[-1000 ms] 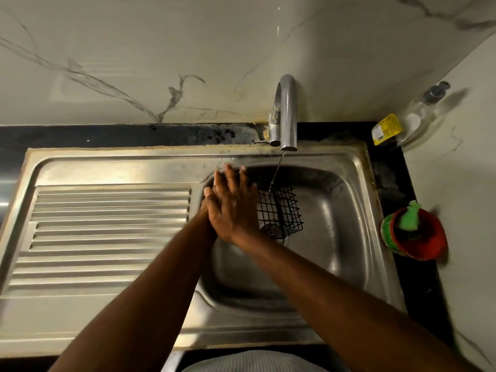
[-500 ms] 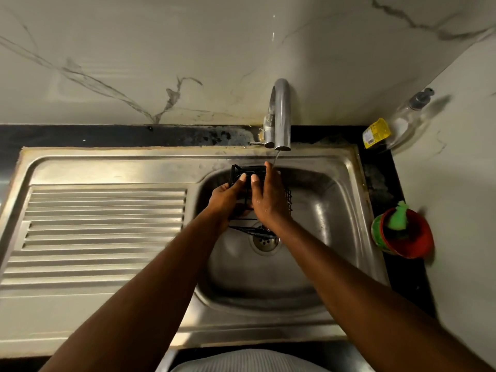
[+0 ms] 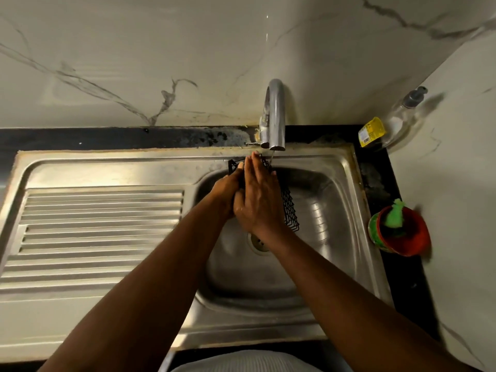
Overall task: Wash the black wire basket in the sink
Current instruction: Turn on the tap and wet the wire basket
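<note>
**A:** Entry one, the hands?

**B:** Right hand (image 3: 257, 197): fingers straight and together, pressed flat against the black wire basket (image 3: 290, 208), tips pointing toward the faucet (image 3: 276, 116). Left hand (image 3: 226, 187): mostly hidden behind the right one. It grips the basket's left side, with a fingertip showing at the top edge. Both forearms reach in from the near edge and meet over the bowl.

**A:** Basket, location?

**B:** Held between the two hands above the sink (image 3: 343, 189), stood on edge and tilted, its upper corner just under the spout. A thin stream of water (image 3: 272, 157) falls at that corner. The mesh shows to the right of the right hand.

**A:** Surface?

**B:** Steel sink, with a ribbed drainboard (image 3: 102, 224) on the left and the drain (image 3: 256, 241) partly showing below the right wrist. It is set in a black bench (image 3: 107, 138).

**A:** On the bench?

**B:** At the far right corner, a clear pump bottle (image 3: 402, 122) with a yellow label. Nearer, beside the bowl, a red container (image 3: 413, 237) holding a green scrubber (image 3: 394, 217).

**A:** Room?

**B:** Pale veined marble wall (image 3: 134, 63) behind and to the right. The light is dim.
</note>
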`<state>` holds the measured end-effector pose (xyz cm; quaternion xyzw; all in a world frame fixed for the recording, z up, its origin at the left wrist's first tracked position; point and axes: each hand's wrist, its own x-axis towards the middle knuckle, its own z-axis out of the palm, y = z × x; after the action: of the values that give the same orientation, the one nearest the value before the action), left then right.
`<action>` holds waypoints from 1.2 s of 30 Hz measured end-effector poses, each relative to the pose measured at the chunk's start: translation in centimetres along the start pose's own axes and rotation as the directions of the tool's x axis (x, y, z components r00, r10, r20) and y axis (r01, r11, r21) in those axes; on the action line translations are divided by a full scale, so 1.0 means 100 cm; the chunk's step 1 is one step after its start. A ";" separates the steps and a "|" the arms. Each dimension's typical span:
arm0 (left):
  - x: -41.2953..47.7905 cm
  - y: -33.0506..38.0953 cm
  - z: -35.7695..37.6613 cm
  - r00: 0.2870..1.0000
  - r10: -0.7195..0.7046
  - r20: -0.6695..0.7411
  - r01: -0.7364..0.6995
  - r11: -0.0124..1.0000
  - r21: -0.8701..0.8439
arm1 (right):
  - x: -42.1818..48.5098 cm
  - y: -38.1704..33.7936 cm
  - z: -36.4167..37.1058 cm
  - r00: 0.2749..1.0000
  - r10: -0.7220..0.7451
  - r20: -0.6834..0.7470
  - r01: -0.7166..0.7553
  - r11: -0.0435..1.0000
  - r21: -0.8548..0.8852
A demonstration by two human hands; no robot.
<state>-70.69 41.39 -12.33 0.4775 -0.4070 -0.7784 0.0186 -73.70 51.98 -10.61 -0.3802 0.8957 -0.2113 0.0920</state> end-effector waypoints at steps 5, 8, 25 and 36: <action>-0.012 -0.010 -0.013 1.000 -0.009 -0.024 0.008 0.999 -0.044 | 0.047 0.075 0.029 0.723 0.553 0.414 -0.689 0.619 0.377; -0.012 -0.013 -0.025 0.999 -0.032 -0.029 0.029 0.996 -0.086 | 0.023 0.130 0.082 0.757 0.495 0.427 -0.652 0.616 0.442; -0.017 -0.031 -0.048 0.980 -0.197 -0.035 0.178 0.936 -0.303 | 0.015 0.012 0.033 0.870 0.271 0.412 -0.365 0.915 0.170; -0.015 -0.026 -0.061 0.954 -0.299 -0.032 0.257 0.866 -0.428 | -0.015 0.150 0.049 0.500 0.620 0.605 -0.863 0.294 0.411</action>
<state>-64.33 40.02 -14.26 0.5533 -0.1558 -0.8178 0.0284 -80.72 60.88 -21.78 0.1208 0.7919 -0.3834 0.4597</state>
